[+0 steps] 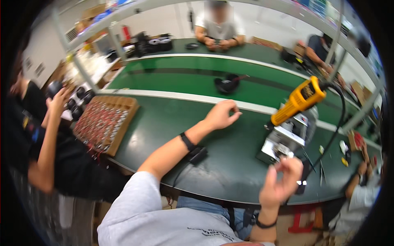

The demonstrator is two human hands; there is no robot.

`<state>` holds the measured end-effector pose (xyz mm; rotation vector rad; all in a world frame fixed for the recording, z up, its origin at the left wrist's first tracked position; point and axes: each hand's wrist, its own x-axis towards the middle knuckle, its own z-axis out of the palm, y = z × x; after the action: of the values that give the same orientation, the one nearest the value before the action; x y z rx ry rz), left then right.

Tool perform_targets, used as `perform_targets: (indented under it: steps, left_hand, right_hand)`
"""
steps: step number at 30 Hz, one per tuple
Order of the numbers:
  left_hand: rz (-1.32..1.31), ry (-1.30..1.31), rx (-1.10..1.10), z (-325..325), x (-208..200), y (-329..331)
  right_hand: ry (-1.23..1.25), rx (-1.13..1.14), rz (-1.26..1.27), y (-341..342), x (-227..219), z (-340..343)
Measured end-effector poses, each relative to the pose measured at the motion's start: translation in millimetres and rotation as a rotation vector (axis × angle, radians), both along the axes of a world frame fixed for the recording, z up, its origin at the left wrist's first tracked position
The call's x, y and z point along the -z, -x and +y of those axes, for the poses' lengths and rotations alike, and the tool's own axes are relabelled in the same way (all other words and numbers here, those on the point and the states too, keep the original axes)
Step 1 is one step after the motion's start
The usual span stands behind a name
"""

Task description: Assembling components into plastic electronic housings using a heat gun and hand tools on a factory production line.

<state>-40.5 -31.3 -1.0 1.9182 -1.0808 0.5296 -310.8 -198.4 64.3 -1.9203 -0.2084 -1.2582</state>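
Note:
Over the far part of the dark green bench (230,156), my left hand (222,115) is stretched out, its fingers loosely curled and the thumb apart from them. Nothing shows in it. Beyond it, a dark rounded object with a thin reddish end (227,84) lies on the green conveyor belt (172,71). My right hand (283,180) is raised at the near side of a metal box-shaped device (283,143). Its thumb and bent fingers stand apart, slightly blurred, with nothing visible between them. Above the device hangs a yellow electric screwdriver (298,101), tilted, on a black cable.
A cardboard tray (133,108) of small red-and-silver parts sits at left, beside a person handling a dark round object (54,88). A small black block (198,155) lies under my left forearm. Tweezers (322,174) lie at right. Other people sit across the belt and at far right.

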Motion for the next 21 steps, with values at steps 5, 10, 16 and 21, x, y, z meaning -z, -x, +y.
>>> perform_targets:
  steps: [5, 10, 16, 21]
  left_hand:
    - [0.223, 0.028, 0.114, -12.1, 17.1, 32.6]
    - [0.292, 0.021, 0.087, -6.7, 31.7, 33.2]
    - [0.282, -0.037, 0.084, -5.5, 38.5, 37.2]
    - [0.393, 0.015, 0.064, -13.4, 37.1, 39.8]
  right_hand:
    - [-0.288, 0.050, 0.108, -40.2, 40.1, -12.4]
    - [-0.303, -0.022, 0.179, -59.8, 31.8, -14.6]
    - [-0.485, -0.408, 0.355, -87.6, 34.1, -10.8]
    - [-0.287, -0.502, 0.425, -105.8, 32.1, -4.7]
